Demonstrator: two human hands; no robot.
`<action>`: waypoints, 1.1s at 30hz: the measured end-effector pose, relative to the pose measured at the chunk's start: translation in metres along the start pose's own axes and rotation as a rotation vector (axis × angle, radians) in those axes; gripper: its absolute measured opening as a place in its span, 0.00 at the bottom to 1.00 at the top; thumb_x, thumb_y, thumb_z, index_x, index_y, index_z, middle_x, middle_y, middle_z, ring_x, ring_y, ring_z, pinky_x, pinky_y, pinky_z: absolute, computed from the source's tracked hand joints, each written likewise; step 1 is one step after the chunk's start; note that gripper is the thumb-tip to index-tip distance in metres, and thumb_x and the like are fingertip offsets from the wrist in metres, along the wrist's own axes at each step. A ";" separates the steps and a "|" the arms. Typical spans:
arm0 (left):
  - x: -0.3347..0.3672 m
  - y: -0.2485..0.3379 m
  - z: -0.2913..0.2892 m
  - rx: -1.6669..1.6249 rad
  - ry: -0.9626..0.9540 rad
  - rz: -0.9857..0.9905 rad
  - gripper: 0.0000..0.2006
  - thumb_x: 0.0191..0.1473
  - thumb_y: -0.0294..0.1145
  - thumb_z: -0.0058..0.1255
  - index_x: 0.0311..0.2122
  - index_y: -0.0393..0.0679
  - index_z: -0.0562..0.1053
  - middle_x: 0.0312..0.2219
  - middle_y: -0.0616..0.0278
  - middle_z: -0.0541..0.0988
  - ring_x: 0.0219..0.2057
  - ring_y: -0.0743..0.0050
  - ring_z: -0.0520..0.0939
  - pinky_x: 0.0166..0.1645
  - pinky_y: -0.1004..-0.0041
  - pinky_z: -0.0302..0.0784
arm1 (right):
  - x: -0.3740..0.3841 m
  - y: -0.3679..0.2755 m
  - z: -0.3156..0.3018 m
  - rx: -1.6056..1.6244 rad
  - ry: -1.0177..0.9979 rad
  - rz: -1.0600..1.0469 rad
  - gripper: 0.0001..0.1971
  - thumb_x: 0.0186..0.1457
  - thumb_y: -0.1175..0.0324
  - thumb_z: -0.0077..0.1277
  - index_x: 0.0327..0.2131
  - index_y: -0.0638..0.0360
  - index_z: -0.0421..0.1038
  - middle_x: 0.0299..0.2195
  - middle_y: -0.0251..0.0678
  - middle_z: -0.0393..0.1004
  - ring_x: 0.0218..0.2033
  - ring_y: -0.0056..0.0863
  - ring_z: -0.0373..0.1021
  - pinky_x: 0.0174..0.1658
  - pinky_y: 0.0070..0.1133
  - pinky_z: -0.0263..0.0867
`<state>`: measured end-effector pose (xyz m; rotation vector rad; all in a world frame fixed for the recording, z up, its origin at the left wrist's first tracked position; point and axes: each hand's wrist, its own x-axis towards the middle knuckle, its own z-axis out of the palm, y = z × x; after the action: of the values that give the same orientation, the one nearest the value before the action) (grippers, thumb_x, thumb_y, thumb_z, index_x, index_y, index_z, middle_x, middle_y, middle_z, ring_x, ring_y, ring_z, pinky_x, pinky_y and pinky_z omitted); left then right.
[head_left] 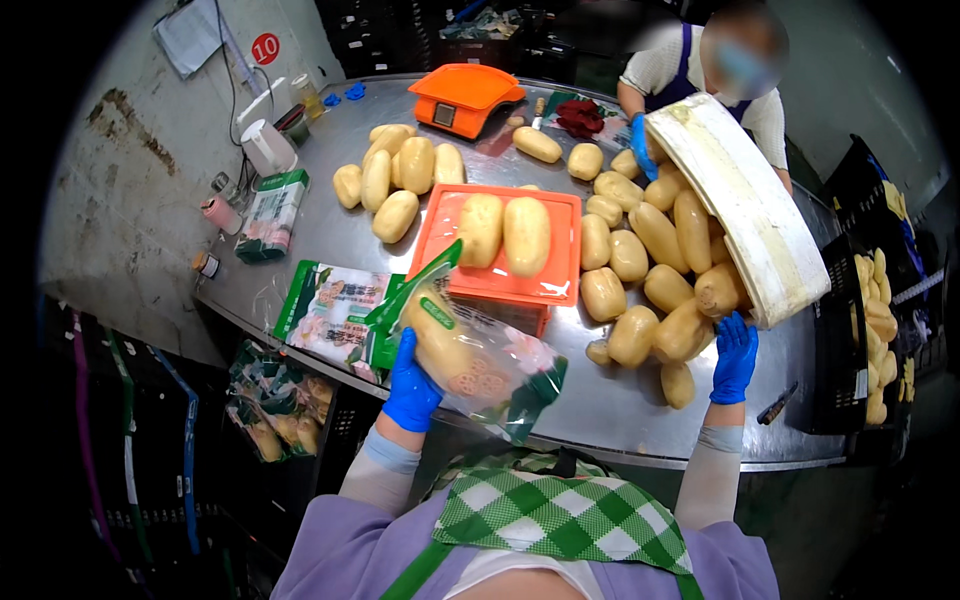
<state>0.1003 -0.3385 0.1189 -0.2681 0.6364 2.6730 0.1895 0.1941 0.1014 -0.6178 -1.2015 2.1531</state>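
Note:
My left hand [411, 388], in a blue glove, grips a clear printed plastic bag [520, 375] with a lotus root [437, 335] inside. My right hand [735, 358], also gloved, has its fingers stretched out by the lower end of a tipped white foam box [750, 200]; whether it touches the box or the roots is hard to see. A heap of pale lotus roots [660, 290] lies under and beside the box. Two more lotus root pieces [527, 237] rest on the orange scale [430, 265] in front of me. Flat printed bags [340, 305] are stacked left of the scale.
Across the table, a person [690, 70] holds up the foam box with a gloved hand [640, 140]. Another orange scale [465, 97] and more roots [395, 165] are farther back. A knife [777, 403] lies at the right edge. Black crates [845, 350] flank the table.

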 end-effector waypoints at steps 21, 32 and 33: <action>-0.024 -0.083 -0.018 0.023 0.070 -0.340 0.28 0.60 0.40 0.46 0.62 0.40 0.55 0.57 0.51 0.65 0.57 0.55 0.68 0.62 0.59 0.63 | -0.155 0.098 0.149 -0.739 -0.834 0.550 0.22 0.51 0.69 0.59 0.50 0.62 0.69 0.34 0.30 0.75 0.35 0.17 0.69 0.41 0.19 0.68; -0.012 -0.145 -0.026 0.217 0.057 -0.903 0.19 0.61 0.40 0.44 0.53 0.39 0.68 0.49 0.51 0.73 0.51 0.60 0.74 0.58 0.63 0.68 | -0.128 0.107 0.036 -0.918 -0.558 -0.041 0.21 0.51 0.68 0.59 0.49 0.59 0.71 0.44 0.37 0.75 0.45 0.26 0.71 0.47 0.22 0.67; -0.012 -0.138 -0.019 0.277 0.004 -0.933 0.19 0.62 0.40 0.44 0.52 0.38 0.68 0.50 0.50 0.73 0.51 0.58 0.75 0.57 0.62 0.69 | -0.128 0.102 0.034 -0.851 -0.505 -0.074 0.21 0.51 0.68 0.59 0.50 0.58 0.70 0.46 0.36 0.74 0.46 0.26 0.71 0.47 0.22 0.67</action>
<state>0.1691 -0.2372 0.0507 -0.3757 0.6577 1.6770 0.2322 0.0429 0.0432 -0.3360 -2.4080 1.7096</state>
